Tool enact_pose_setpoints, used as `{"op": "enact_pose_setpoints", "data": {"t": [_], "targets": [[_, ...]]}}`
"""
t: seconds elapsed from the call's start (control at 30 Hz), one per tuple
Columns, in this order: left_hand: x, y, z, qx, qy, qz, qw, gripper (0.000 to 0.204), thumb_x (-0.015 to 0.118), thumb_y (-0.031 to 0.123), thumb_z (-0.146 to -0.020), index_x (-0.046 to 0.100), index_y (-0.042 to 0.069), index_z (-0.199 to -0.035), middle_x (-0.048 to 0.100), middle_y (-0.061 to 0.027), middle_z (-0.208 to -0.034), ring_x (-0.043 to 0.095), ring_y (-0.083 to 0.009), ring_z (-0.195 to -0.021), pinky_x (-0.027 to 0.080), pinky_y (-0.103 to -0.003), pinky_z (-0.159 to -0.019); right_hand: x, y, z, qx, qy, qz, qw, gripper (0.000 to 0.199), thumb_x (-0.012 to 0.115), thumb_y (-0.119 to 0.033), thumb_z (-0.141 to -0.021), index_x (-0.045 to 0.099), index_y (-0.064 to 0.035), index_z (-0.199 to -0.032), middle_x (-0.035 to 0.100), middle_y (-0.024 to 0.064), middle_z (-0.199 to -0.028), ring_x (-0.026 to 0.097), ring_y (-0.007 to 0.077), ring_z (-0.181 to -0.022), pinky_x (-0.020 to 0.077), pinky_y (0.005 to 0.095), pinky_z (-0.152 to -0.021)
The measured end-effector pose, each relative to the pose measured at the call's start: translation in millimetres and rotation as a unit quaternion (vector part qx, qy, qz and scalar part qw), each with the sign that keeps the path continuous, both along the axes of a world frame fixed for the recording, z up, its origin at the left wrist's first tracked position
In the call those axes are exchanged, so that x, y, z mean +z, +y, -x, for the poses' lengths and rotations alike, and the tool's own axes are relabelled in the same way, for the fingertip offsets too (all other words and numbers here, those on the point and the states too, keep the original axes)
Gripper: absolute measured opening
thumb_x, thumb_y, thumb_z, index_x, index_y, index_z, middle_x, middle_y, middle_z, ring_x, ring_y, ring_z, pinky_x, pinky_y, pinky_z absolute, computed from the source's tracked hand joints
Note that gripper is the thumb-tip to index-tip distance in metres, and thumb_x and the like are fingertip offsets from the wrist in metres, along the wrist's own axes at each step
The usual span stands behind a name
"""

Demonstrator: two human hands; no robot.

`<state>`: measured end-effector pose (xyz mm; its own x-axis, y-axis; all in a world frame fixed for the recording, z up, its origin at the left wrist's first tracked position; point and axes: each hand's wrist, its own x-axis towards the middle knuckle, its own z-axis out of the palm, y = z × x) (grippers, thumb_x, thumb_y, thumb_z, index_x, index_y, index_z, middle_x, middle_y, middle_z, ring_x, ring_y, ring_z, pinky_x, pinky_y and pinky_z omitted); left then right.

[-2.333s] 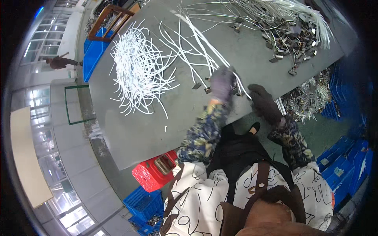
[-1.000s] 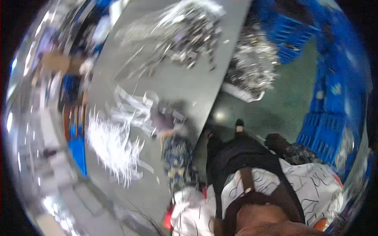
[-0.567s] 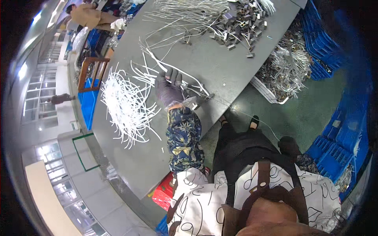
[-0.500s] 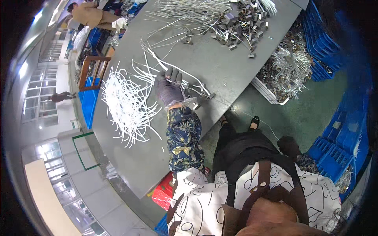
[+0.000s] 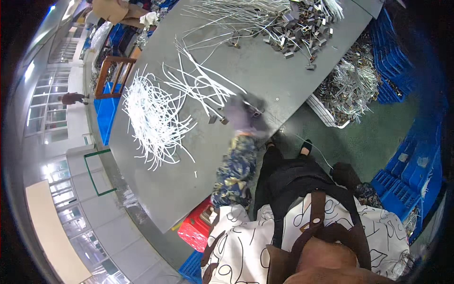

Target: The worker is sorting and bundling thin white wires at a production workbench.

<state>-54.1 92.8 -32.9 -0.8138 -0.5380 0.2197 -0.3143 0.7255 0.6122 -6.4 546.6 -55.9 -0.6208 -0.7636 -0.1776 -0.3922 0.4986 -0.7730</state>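
**A:** What is seen from above?

**B:** A long grey table (image 5: 189,180) is seen from a head camera looking down. The person's left hand (image 5: 241,117), in a grey glove and blurred, is stretched out over the table's near edge. It is laid on or just above the ends of a few long white strips (image 5: 201,83) that fan away across the table. Whether it is clenched on them or lying loose cannot be told through the blur.

**B:** Two small dark metal pieces (image 5: 216,120) are seen just beside that hand, on its left.

**A:** And the right hand?

**B:** The right hand (image 5: 346,174), in a dark glove, is held low beside the person's body, off the table and above the green floor. Nothing can be made out in it, and whether it is closed cannot be told.

**A:** What else is on the table?

**B:** A tangled heap of white strips (image 5: 153,118) is spread to the left, well apart from the hand. A pile of small metal clips (image 5: 298,31) is gathered at the far end. Beside the table, a white crate of silvery metal parts (image 5: 352,87) is set on the floor, with blue crates (image 5: 411,175) stacked to the right.
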Motion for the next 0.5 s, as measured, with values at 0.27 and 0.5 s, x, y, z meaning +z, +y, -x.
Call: {"op": "enact_pose_setpoints", "data": {"t": [0.27, 0.5], "targets": [[-59, 151, -45, -0.278, -0.067, -0.137, 0.948, 0.017, 0.06, 0.018, -0.085, 0.065, 0.003, -0.088, 0.063, -0.0131, -0.076, 0.062, -0.0188, -0.069, 0.05, -0.035, -0.059, 12, -81, 44, 0.089, 0.08, 0.016, 0.993, 0.017, 0.062, -0.017, -0.077, 0.063, -0.0122, -0.094, 0.062, 0.0126, -0.096, 0.06, 0.0308, -0.09, 0.0486, 0.0408, -0.078], [2, 56, -17, -0.115, 0.02, -0.289, 0.95, 0.015, 0.055, 0.011, -0.087, 0.06, 0.0, -0.096, 0.063, -0.0088, -0.079, 0.062, -0.0198, -0.075, 0.051, -0.029, -0.069, 24, -143, 66, -0.042, -0.486, 0.233, 0.841, 0.036, 0.055, -0.019, -0.088, 0.051, -0.009, -0.122, 0.059, 0.0112, -0.105, 0.059, 0.0244, -0.09, 0.0494, 0.0357, -0.076]]}}
